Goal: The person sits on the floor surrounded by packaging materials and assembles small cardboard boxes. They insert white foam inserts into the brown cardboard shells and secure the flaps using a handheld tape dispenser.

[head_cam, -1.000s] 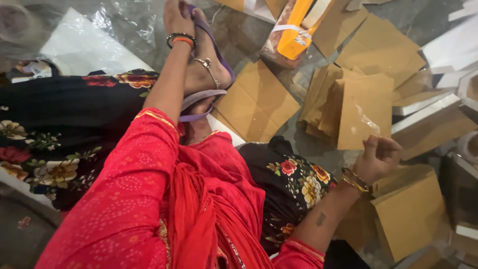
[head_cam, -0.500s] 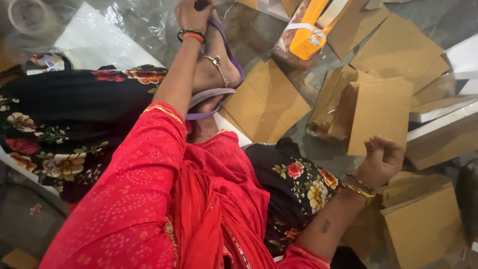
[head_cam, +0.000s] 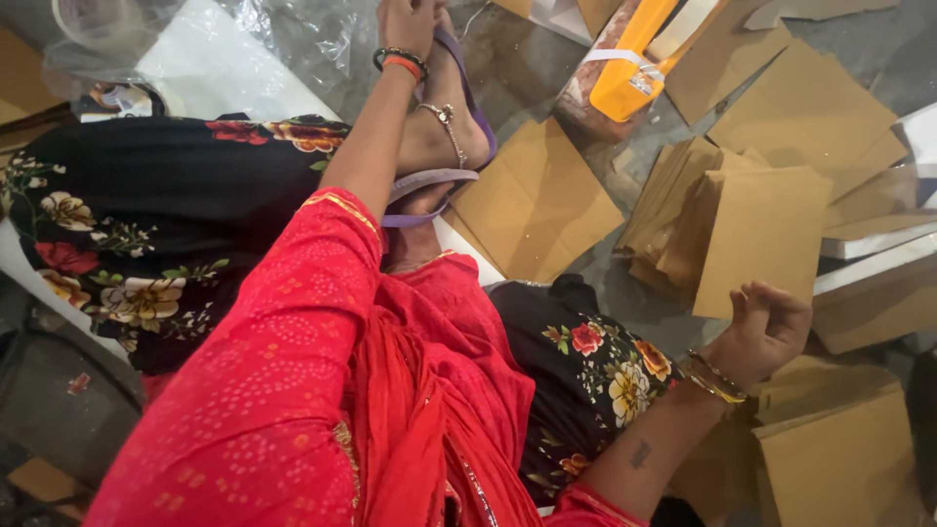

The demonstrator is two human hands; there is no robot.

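My left arm in a red sleeve reaches forward. My left hand, with black and orange bangles at the wrist, lies on the toes of my foot. The foot wears a purple sandal and an anklet. The top edge of the frame cuts off the fingers, so their grip is unclear. My right hand, with a gold bangle, is loosely curled with nothing in it. It rests beside a stack of flat brown cardboard pieces on the floor.
More brown cardboard sheets and folded boxes lie around my right side. An orange and yellow packet wrapped in clear plastic lies ahead. Clear plastic sheeting covers the floor at the upper left. My lap is covered by black floral cloth.
My left hand stays on the foot. My right hand has curled a little and stays beside the cardboard stack. The view has shifted slightly.
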